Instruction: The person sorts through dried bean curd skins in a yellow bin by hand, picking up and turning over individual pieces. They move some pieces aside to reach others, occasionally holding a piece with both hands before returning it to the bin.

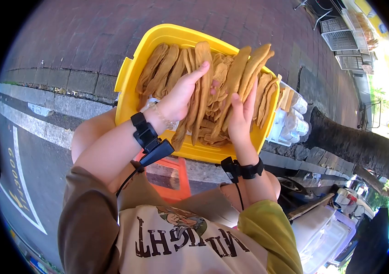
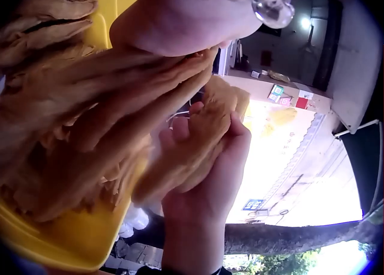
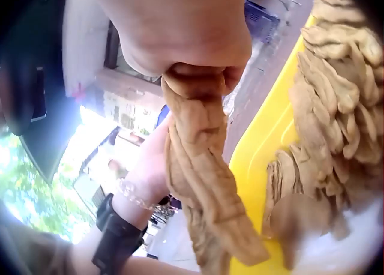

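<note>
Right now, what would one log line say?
left hand: holds long tan wrinkled strips | right hand: holds similar strips | yellow plastic tub: holds more strips

Left hand (image 1: 180, 95): most fingers hidden behind brown strips (image 1: 203, 98). Right hand (image 3: 180, 32): cut off by the right wrist view's top edge. Tub (image 2: 99, 242): cut off in the left wrist view. Wall signs (image 2: 276, 92): print illegibly small.

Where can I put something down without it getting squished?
The brick pavement looks bare between the far rim of the yellow tub and the gray curb at picture left. Inside the tub it's crowded: wrinkled tan strips cover most of it, and the left hand and right hand hold some. Clear plastic containers crowd its right side.
</note>
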A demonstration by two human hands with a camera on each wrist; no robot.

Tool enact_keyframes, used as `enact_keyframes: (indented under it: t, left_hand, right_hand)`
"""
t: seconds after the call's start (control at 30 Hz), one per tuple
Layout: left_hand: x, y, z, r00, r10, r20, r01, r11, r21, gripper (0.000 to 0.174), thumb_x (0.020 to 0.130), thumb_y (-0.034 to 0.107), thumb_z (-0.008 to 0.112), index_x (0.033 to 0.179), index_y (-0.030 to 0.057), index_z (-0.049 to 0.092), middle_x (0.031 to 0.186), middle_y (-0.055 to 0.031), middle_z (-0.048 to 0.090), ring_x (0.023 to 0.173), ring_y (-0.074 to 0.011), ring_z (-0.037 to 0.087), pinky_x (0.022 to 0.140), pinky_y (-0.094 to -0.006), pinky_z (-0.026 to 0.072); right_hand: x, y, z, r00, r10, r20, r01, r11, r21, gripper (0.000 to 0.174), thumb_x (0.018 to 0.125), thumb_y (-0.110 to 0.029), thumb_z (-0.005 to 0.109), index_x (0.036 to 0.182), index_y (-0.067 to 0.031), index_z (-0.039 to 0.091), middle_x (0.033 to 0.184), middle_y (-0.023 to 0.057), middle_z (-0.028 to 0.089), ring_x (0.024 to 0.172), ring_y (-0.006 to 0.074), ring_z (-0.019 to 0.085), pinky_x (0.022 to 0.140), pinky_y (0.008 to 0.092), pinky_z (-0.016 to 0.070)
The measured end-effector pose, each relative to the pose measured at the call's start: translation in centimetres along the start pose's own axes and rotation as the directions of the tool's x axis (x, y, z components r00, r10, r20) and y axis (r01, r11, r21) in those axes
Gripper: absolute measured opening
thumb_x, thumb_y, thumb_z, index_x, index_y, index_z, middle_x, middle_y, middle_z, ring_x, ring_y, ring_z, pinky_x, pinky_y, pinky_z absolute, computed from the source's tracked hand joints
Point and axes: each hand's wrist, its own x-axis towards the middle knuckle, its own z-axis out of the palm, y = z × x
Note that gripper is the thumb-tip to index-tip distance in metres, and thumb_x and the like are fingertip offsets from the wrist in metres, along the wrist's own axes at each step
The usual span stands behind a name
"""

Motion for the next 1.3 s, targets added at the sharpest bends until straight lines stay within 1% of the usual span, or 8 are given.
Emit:
enact_keyframes:
  t: [0.1,0.43,0.67,0.87,1.1,1.2,1.27,1.3]
  left_hand:
    - [0.0,-0.4,0.1,0.993,0.012,0.116,0.001,0.993,-0.114,0.046,0.092,0.044,0.047,0.120,0.0073,0.050,0.110,-0.0072,0.058,0.102,-0.0165,0.056,0.089,-0.0334,0.0449]
    - [-0.2,-0.8,-0.4,0.965,0.087,0.249,-0.021,0.967,-0.255,0.048,0.096,0.045,0.032,0.125,0.0096,0.046,0.120,-0.0105,0.056,0.110,-0.0207,0.053,0.097,-0.0380,0.0405]
    - [-0.9,-0.2,-0.1,0.982,0.046,0.183,-0.035,0.997,-0.062,0.039,0.088,0.021,0.059,0.123,0.0058,0.050,0.115,-0.0040,0.057,0.105,-0.0118,0.055,0.090,-0.0287,0.0448]
    - [-2.4,-0.7,1.5,0.905,0.091,0.416,-0.109,0.994,0.021,0.055,0.084,0.011,0.063,0.132,0.0038,0.038,0.125,-0.0069,0.050,0.113,-0.0146,0.050,0.095,-0.0292,0.0413]
    - [-3.8,1.0,0.5,0.891,0.204,0.406,-0.305,0.931,0.200,0.062,0.079,0.016,0.071,0.130,0.0015,0.039,0.126,-0.0076,0.049,0.116,-0.0149,0.046,0.098,-0.0288,0.0376]
    - [-3.4,1.9,-0.3,0.857,0.275,0.436,-0.433,0.844,0.318,0.059,0.078,0.028,0.072,0.125,0.0016,0.047,0.121,-0.0095,0.054,0.118,-0.0185,0.044,0.099,-0.0354,0.0337]
    - [-3.4,3.2,-1.2,0.819,0.333,0.468,-0.522,0.090,0.848,0.064,0.078,0.046,0.066,0.123,0.0044,0.051,0.120,-0.0127,0.054,0.119,-0.0257,0.041,0.100,-0.0409,0.0253]
    - [-2.9,3.4,-1.5,0.799,0.367,0.477,-0.540,0.089,0.837,0.076,0.069,0.072,0.052,0.118,0.0145,0.059,0.111,-0.0100,0.057,0.111,-0.0330,0.037,0.091,-0.0403,0.0214]
  right_hand:
    - [-1.1,-1.9,1.2,0.952,-0.054,0.301,0.278,0.564,-0.778,0.069,0.084,-0.009,0.053,0.144,-0.0091,0.018,0.115,0.0199,0.046,0.093,0.0295,0.057,0.082,0.0366,0.0468]
    - [-1.6,-1.8,1.3,0.900,-0.107,0.423,0.383,0.659,-0.648,0.068,0.086,-0.010,0.052,0.144,-0.0080,0.017,0.120,0.0234,0.041,0.107,0.0357,0.048,0.093,0.0377,0.0386]
    - [-0.3,-2.0,-2.0,0.916,-0.157,0.368,0.363,0.715,-0.598,0.038,0.090,-0.018,0.055,0.125,-0.0070,0.043,0.124,0.0108,0.033,0.113,0.0233,0.038,0.098,0.0364,0.0330]
    - [-1.9,1.1,-2.4,0.912,0.230,0.341,-0.333,0.899,0.283,0.063,0.089,-0.041,0.051,0.135,-0.0046,0.030,0.138,0.0131,0.035,0.126,0.0274,0.038,0.103,0.0414,0.0322]
    - [-2.8,-1.9,0.4,0.793,0.337,0.507,-0.475,0.863,0.170,0.068,0.092,-0.052,0.037,0.139,-0.0036,0.024,0.138,0.0148,0.037,0.126,0.0296,0.038,0.104,0.0442,0.0305]
    - [-3.0,-1.2,0.6,0.751,0.351,0.559,-0.484,0.869,0.105,0.070,0.092,-0.054,0.033,0.139,-0.0034,0.022,0.137,0.0153,0.037,0.126,0.0298,0.038,0.104,0.0449,0.0317]
    - [-3.3,0.0,0.7,0.753,0.375,0.541,-0.496,0.863,0.093,0.073,0.092,-0.057,0.030,0.139,-0.0030,0.023,0.137,0.0162,0.037,0.124,0.0305,0.040,0.101,0.0452,0.0352]
    - [-3.7,0.3,1.1,0.780,0.414,0.470,-0.521,0.845,0.121,0.073,0.091,-0.059,0.031,0.136,-0.0007,0.029,0.130,0.0155,0.045,0.120,0.0272,0.045,0.098,0.0409,0.0387]
